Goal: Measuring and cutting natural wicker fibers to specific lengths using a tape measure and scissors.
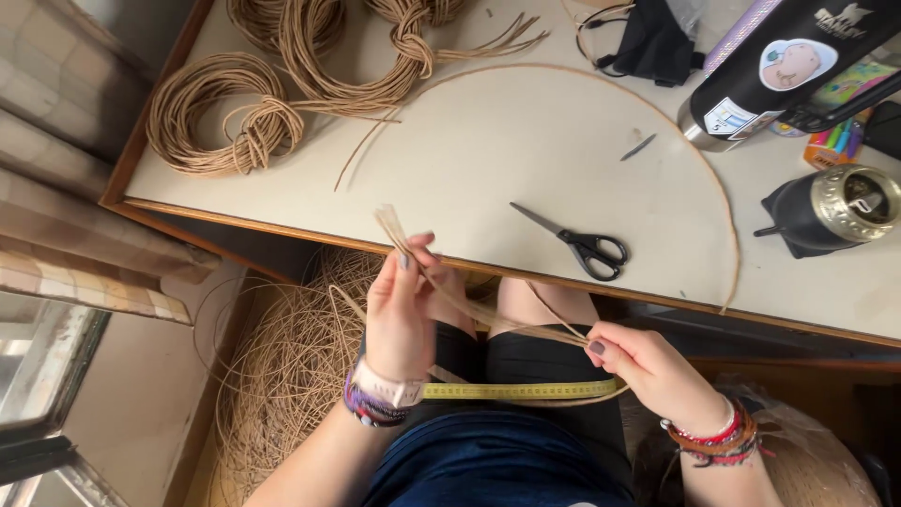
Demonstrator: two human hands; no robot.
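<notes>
While I look down over the lap, my left hand [402,314] pinches a bundle of reeds [469,305] near its upper ends, and my right hand [648,368] grips the same bundle lower down, fingers closed on it. A yellow tape [516,390] lies across the thighs; scissors [584,246] rest on the table [488,160] near its edge.

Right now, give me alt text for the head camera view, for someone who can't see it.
Seen from above, a seated person's left hand and right hand hold a bundle of thin tan reed strands stretched between them over their lap, where a yellow measuring tape lies. On the table ahead are black scissors and coils of reed.
</notes>
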